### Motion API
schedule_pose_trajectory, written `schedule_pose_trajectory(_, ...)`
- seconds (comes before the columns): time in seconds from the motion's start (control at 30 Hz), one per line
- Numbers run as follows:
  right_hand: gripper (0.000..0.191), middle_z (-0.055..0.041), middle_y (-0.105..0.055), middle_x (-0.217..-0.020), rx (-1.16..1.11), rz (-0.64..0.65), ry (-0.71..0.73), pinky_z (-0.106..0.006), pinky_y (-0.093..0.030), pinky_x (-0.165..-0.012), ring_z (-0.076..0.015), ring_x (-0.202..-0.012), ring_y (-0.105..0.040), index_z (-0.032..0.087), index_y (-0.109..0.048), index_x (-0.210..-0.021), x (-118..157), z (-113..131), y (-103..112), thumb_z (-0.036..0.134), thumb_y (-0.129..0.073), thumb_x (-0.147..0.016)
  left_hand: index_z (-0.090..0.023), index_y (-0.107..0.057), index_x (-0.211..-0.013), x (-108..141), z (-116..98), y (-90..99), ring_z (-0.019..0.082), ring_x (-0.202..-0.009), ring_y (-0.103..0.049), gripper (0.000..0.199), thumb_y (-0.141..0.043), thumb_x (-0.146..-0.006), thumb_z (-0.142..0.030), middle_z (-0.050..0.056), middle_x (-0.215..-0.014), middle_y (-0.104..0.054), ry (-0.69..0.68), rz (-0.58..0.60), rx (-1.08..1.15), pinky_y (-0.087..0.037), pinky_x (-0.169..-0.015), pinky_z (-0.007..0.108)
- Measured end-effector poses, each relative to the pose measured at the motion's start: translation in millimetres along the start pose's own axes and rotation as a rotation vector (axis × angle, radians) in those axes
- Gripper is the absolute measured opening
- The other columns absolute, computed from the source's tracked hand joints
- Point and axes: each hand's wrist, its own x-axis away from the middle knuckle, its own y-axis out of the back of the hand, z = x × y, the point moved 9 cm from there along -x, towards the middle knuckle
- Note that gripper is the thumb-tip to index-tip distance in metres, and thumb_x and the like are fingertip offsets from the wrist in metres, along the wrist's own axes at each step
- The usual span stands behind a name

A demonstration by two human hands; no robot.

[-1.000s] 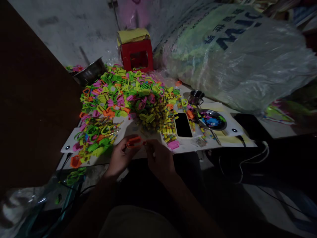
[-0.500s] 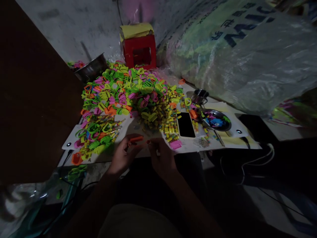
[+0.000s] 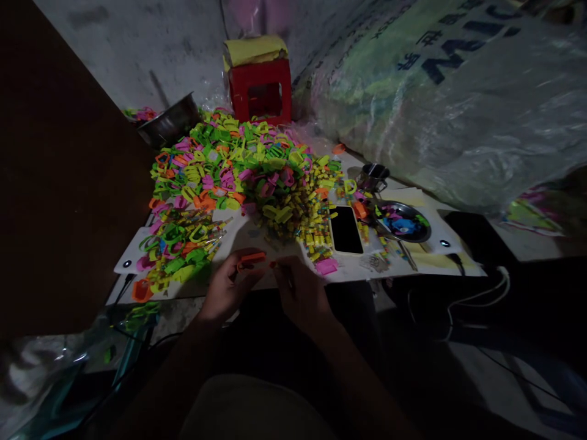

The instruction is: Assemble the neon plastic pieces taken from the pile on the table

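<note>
Here we are at the near edge of the table (image 3: 237, 231), and our left hand (image 3: 224, 289) has its thumb and fingers clamped on an orange plastic piece (image 3: 251, 260), held up just above the tabletop. Beside it, our right hand (image 3: 300, 290) has its fingertips pinched together on a small reddish bit (image 3: 273, 264), too dim for us to name, near the orange piece's end. Just past our right hand lies a pink piece (image 3: 326, 266), then a phone (image 3: 347, 231), dark screen up. Off to our left, green and yellow pieces (image 3: 181, 256) lie heaped over a white box (image 3: 132, 252). Looking right, we've got a metal dish (image 3: 413, 241) of blue, pink and green bits, with a metal cup (image 3: 373, 178) just behind. Farther out, the big bright pile (image 3: 220, 159) spreads towards a tilted metal pot (image 3: 169, 124) and a red stand (image 3: 285, 91) topped by a yellow sheet (image 3: 255, 50). A huge plastic sack (image 3: 435, 134) bulges on the right, against the stained wall (image 3: 114, 49).
</note>
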Motion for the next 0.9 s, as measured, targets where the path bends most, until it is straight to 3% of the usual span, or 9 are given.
schedule_pose_trajectory(0.17, 0.015, -0.0063, -0.067, -0.085, 0.287, 0.108, 0.003, -0.029, -0.044, -0.066, -0.0195, -0.078, -0.063, 0.021, -0.056, -0.091, -0.6, 5.2, -7.8, 0.023, -0.042, -0.095, -0.018, -0.065, -0.105, 0.4, -1.5, 2.0, 0.022, -0.100, -0.066, 0.042, -0.075, -0.069, -0.037, 0.009, -0.106, -0.071, 0.024, -0.034, 0.013, -0.050, -0.091, 0.033)
schedule_pose_trajectory(0.3, 0.014, -0.0060, -0.066, -0.082, 0.461, 0.205, -0.074, -0.028, -0.037, -0.057, -0.0198, -0.072, -0.063, 0.021, -0.057, -0.090, -0.7, -0.9, -17.9, 0.016, -0.044, -0.093, -0.017, -0.067, -0.103, 0.3, 6.8, 4.1, 0.022, -0.095, -0.067, 0.043, -0.077, -0.066, -0.037, 0.008, -0.104, -0.072, 0.068, -0.063, 0.007, -0.051, -0.088, 0.033)
schedule_pose_trajectory(0.5, 0.018, -0.0066, -0.066, -0.086, 0.534, 0.300, -0.164, -0.028, -0.036, -0.057, -0.0205, -0.076, -0.063, 0.022, -0.058, -0.098, 2.9, -12.8, -29.0, 0.012, -0.044, -0.092, -0.015, -0.069, -0.102, 1.0, 22.2, 3.7, 0.022, -0.092, -0.068, 0.052, -0.081, -0.059, -0.041, 0.009, -0.100, -0.073, 0.170, -0.069, 0.096, -0.052, -0.086, 0.033)
schedule_pose_trajectory(0.63, 0.017, -0.0062, -0.066, -0.089, 0.476, 0.401, -0.101, -0.028, -0.039, -0.063, -0.0198, -0.081, -0.062, 0.020, -0.059, -0.097, 12.9, -5.9, -49.2, 0.012, -0.045, -0.092, -0.014, -0.068, -0.102, -1.5, 17.3, 2.7, 0.022, -0.090, -0.068, 0.055, -0.083, -0.057, -0.042, 0.010, -0.100, -0.073, 0.169, -0.066, 0.104, -0.053, -0.081, 0.031)
schedule_pose_trajectory(0.77, 0.019, -0.0063, -0.065, -0.088, 0.372, 0.313, -0.075, -0.027, -0.041, -0.067, -0.0188, -0.081, -0.061, 0.019, -0.057, -0.093, 13.8, -2.8, -47.8, 0.020, -0.039, -0.097, -0.014, -0.066, -0.110, -5.1, 1.0, 7.2, 0.020, -0.093, -0.067, 0.053, -0.079, -0.065, -0.039, 0.009, -0.106, -0.071, 0.062, -0.084, 0.010, -0.053, -0.083, 0.029)
schedule_pose_trajectory(0.9, 0.018, -0.0063, -0.066, -0.092, 0.097, 0.091, -0.083, -0.029, -0.045, -0.073, -0.0187, -0.084, -0.062, 0.018, -0.056, -0.098, 5.4, -8.9, -19.6, 0.024, -0.039, -0.098, -0.015, -0.064, -0.109, -2.1, -9.2, 8.9, 0.019, -0.097, -0.067, 0.044, -0.075, -0.071, -0.034, 0.009, -0.106, -0.071, 0.001, -0.078, -0.008, -0.052, -0.087, 0.029)
